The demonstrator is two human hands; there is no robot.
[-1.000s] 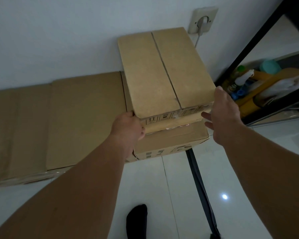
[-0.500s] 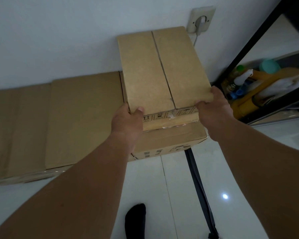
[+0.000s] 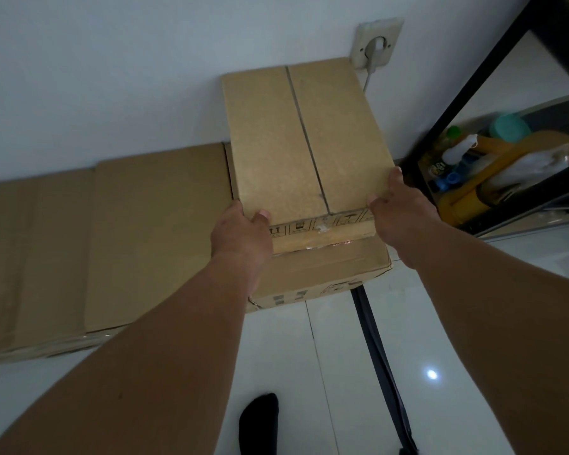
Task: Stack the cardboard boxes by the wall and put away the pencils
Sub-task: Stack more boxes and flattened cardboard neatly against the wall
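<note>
Two hands: we see the left hand (image 3: 240,231) and the right hand (image 3: 398,215) each clasping a near corner of the top box (image 3: 306,142), thumbs over its upper face.
Top box: it sits on the lower box (image 3: 326,270), its long side running toward the wall (image 3: 112,77) and its near end set back from the lower box's front.
Change, right hand: a second ago it hovered spread beside the corner, off the cardboard; now it grips that corner.
Change, left hand: its thumb lay against the front face then; now we find it on top.
Row beside: flat boxes (image 3: 158,231) lie along the wall to the left, just beside the stack.
Hidden: the fingers of both hands go round the box sides, out of our sight; the left forearm covers the lower box's left front corner.
Cut off: the flat boxes run out of the left edge.
Hard to make out: the printed marks on the box fronts are too small for us to read; whether the top box touches the wall we cannot tell.
</note>
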